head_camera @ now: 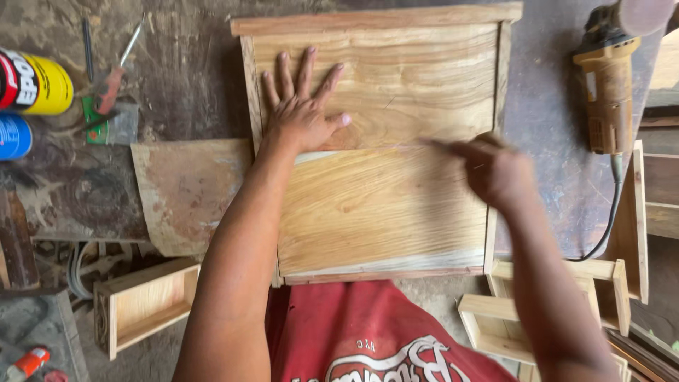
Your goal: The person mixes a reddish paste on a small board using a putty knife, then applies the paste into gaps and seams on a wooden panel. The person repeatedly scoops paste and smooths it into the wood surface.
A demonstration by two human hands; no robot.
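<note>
A light wooden panel with a raised frame lies flat on the worn workbench in front of me. My left hand rests flat on its upper left part, fingers spread, holding nothing. My right hand is over the panel's right side near the frame edge. It is motion-blurred, with the fingers drawn together and pointing left. Whether it holds anything I cannot tell.
A yellow angle grinder with its cord lies at the right. A brown sheet lies left of the panel. Two cans and a screwdriver sit far left. A small wooden box and open wooden frames stand near me.
</note>
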